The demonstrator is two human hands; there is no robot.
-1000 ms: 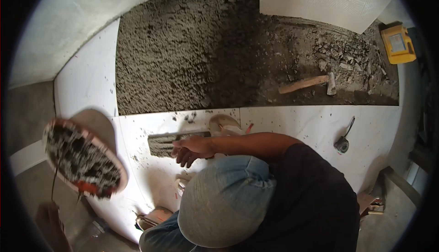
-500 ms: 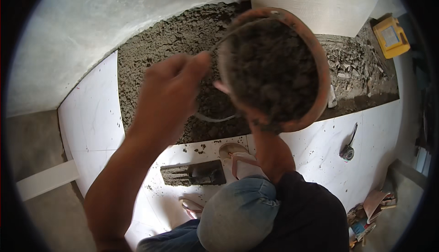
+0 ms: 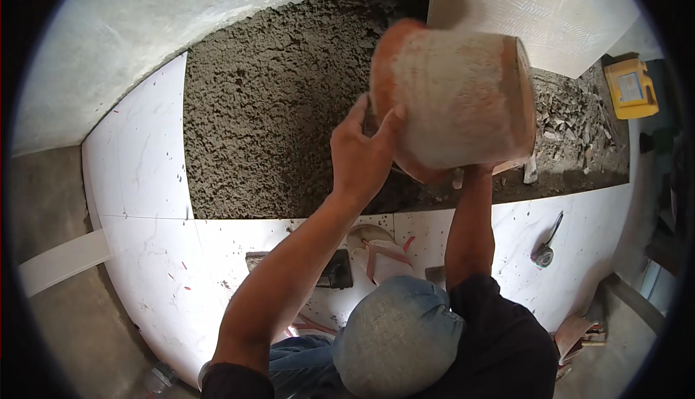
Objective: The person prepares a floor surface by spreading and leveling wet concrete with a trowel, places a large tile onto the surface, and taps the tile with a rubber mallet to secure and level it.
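A mortar-smeared orange bucket is tipped on its side above the mortar bed, its mouth turned left and its base to the right. My left hand grips the rim, thumb on the outer wall. My right hand is under the bucket, holding it from below; its fingers are mostly hidden. Beneath and left of the bucket spreads rough grey mortar. The bucket's inside faces away from view. Behind my left forearm, a flat trowel lies on the white tiles, partly covered.
White floor tiles border the mortar at left and front. A large pale panel stands behind the bucket. Broken rubble lies at right, near a yellow jug. A tape measure rests on the right-hand tiles.
The bucket, upright and full of dark mortar before, has been tipped over leftward. My left hand has moved right from the handle onto the rim.
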